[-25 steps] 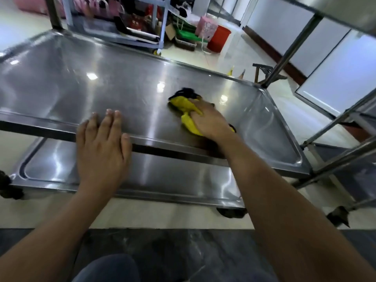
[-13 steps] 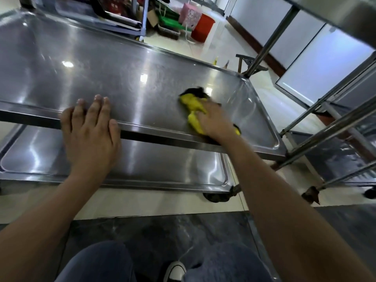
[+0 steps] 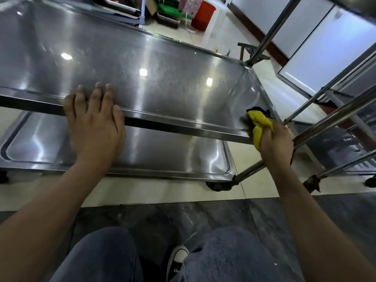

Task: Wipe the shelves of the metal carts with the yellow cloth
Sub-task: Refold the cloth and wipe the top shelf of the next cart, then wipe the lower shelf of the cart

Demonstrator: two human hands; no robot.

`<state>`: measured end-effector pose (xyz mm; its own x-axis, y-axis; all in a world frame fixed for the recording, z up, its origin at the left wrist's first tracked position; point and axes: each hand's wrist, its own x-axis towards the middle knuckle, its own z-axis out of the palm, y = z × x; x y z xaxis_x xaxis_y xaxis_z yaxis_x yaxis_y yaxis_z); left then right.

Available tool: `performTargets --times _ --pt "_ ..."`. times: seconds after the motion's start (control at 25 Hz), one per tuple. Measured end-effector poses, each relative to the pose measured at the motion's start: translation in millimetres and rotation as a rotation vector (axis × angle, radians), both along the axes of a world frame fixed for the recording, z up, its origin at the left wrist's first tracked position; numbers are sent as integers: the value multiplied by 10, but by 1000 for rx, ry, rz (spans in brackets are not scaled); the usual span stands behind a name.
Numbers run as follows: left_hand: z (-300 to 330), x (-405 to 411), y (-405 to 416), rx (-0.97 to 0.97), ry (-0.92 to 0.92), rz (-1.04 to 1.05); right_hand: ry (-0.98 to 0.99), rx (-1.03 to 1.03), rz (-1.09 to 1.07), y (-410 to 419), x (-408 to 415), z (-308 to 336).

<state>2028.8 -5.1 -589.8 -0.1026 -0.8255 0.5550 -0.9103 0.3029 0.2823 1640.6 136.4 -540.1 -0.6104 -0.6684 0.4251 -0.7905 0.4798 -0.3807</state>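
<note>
So here's where we're at. Our left hand (image 3: 94,121) lies flat over the near edge of the cart's upper shelf (image 3: 154,78), all fingers straight and close together, fingertips on the steel and the thumb hooked along the rim, with nothing in it. It's just pressing down on the metal.

Our right hand (image 3: 275,142) is over at the near right corner of that same shelf, fingers curled tight around the yellow cloth (image 3: 259,124). The cloth is bunched up; the top of the wad sticks out above our knuckles and sits against the corner rim, and a bit of dark fabric (image 3: 257,109) peeks out at its far end. We can't tell if that's part of the cloth or something separate.

Counting stuff: one cloth and two hands. We see two shelves on this cart, the upper one and a lower shelf (image 3: 173,153) underneath with a raised lip. There's a second cart (image 3: 345,139) just beside the right corner, its tubes crossing close to our right hand, and a third cart (image 3: 122,9) past the far edge. One red bucket (image 3: 203,15) stands on the floor back there next to some green crates (image 3: 168,12). Down at the bottom we can see our jeans and one sneaker (image 3: 177,259).
</note>
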Motion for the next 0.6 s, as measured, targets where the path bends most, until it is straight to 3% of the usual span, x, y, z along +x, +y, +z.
performTargets --times 0.16,0.28,0.4,0.52,0.6 --pt "-15 10 -9 -10 14 -26 214 -28 70 180 274 -215" --pt "-45 0 28 -49 81 -68 217 -104 97 266 328 -280" --pt "-294 -220 447 -118 122 -309 158 -218 150 507 420 -499" --pt "-785 -485 858 57 -22 -548 50 -249 148 819 481 -910" --pt "-1162 -620 913 225 -155 -584 -27 -224 111 967 484 -1215"
